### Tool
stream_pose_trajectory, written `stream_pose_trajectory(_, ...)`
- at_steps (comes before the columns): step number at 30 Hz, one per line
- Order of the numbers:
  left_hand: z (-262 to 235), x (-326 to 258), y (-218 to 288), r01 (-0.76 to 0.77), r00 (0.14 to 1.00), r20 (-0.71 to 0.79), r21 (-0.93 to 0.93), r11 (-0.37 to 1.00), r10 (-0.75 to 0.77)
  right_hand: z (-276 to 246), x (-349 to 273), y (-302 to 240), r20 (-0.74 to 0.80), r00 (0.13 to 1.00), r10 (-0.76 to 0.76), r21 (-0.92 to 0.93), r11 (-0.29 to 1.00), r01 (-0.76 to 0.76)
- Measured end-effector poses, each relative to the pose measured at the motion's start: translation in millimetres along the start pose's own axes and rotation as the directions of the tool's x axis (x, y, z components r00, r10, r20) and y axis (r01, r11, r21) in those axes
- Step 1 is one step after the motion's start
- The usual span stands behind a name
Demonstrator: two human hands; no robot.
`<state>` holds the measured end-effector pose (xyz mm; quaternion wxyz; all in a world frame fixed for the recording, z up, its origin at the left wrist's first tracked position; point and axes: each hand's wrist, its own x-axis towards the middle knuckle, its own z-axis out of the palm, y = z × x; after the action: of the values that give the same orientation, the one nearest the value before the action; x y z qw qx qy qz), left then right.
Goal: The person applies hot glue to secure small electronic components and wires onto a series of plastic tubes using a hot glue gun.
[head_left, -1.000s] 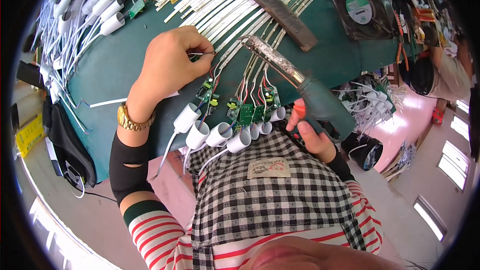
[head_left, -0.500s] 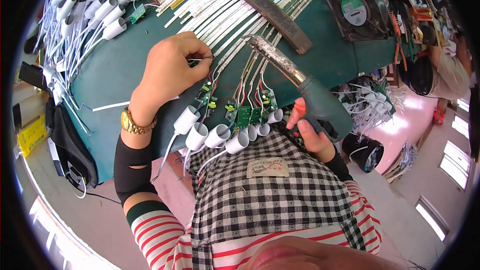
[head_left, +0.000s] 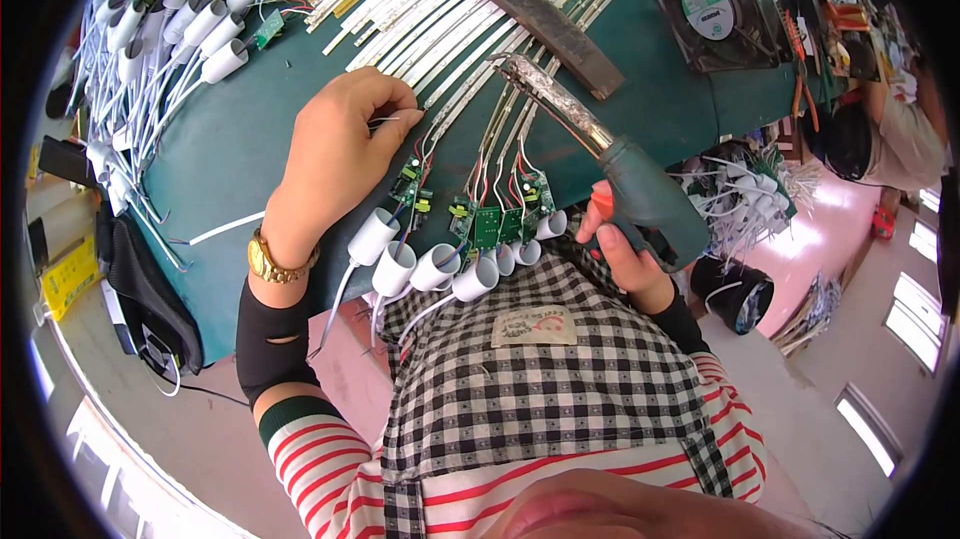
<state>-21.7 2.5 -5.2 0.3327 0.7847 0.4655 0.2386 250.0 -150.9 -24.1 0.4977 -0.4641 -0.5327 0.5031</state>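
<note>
My left hand (head_left: pixel 345 144) is closed in a pinch on a thin white wire (head_left: pixel 383 120), at the lower ends of white LED strips (head_left: pixel 455 104). In my right hand (head_left: pixel 630 264) is a dark green soldering gun (head_left: pixel 655 194), its metal barrel pointing up and left over the strips. The gun's tip stands a little apart from my left fingertips. Below the tip, green circuit boards (head_left: pixel 487 226) are joined by thin red and white wires to the strips. White cylindrical sockets (head_left: pixel 396 269) hang from these boards near the table's front edge.
A dark bar (head_left: pixel 530 14) lies across the strips. More sockets with white cables (head_left: pixel 222 61) are heaped at the far left. A black fan (head_left: pixel 710 9) stands at the back right. A black bin (head_left: pixel 735 301) sits below right, and another person (head_left: pixel 895 144) is beyond it.
The soldering gun's tip has shifted slightly upward. My left hand keeps its pinch near the same strip ends, while the white cord beside its wrist now slants more.
</note>
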Motion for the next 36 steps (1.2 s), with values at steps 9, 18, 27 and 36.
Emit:
stream_pose_trajectory(9, 6.6, -0.8, 2.2, 0.016, 0.999, -0.052, 0.052, 0.999, -0.013, -1.3, 1.1, 5.2, 0.131, 0.991, -0.035, -0.122, 0.991, 0.051)
stream_pose_trajectory(18, 5.3, 1.4, 2.7, 0.01, 0.999, -0.047, 0.062, 0.998, -0.007, 5.0, 8.0, 4.5, 0.255, 0.967, -0.031, -0.302, 0.947, 0.11)
stream_pose_trajectory(27, 5.5, 1.9, 1.5, -0.007, 0.998, -0.063, 0.063, 0.998, 0.011, 12.6, 12.3, -0.1, 0.202, 0.979, -0.002, -0.291, 0.955, 0.062)
stream_pose_trajectory(36, 6.6, 2.8, 1.1, 0.014, 0.998, -0.068, 0.056, 0.998, -0.01, 10.9, 14.8, -2.0, 0.231, 0.973, -0.019, -0.3, 0.95, 0.089)
